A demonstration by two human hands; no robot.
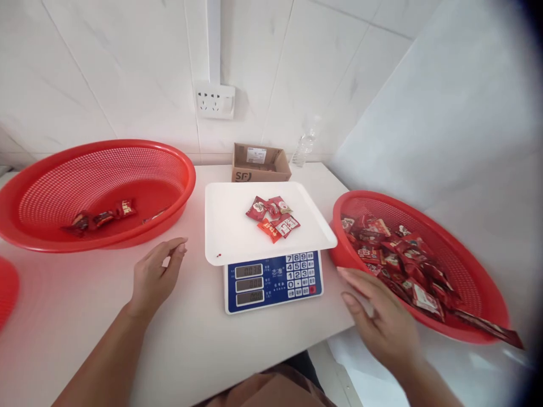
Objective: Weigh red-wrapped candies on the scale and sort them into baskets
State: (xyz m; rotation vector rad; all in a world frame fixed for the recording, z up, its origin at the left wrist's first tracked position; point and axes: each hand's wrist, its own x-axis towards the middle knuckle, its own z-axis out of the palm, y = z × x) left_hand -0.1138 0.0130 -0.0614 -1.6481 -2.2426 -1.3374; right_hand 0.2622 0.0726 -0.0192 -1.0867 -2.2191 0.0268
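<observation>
In the head view, a digital weighing scale (274,281) with a blue keypad stands on the table. On its white tray (227,217) lie several small red and orange snack packets (272,208), loosely bunched in the middle. My left hand (156,278) hovers left of the scale with fingers loosely bent and nothing visible in it. On the other side, my right hand (379,316) is beside the right red basket (487,305), its thumb and fingers apart and nothing held. Many red packets (394,254) fill that basket; a long dark red one sticks out over its rim.
A left red basket (169,152) contains several packets (106,217). Behind the scale stand an open cardboard box (261,164) and a clear plastic bottle (304,146). Part of another red container (6,288) shows at the left edge. The tiled wall carries a socket (215,102).
</observation>
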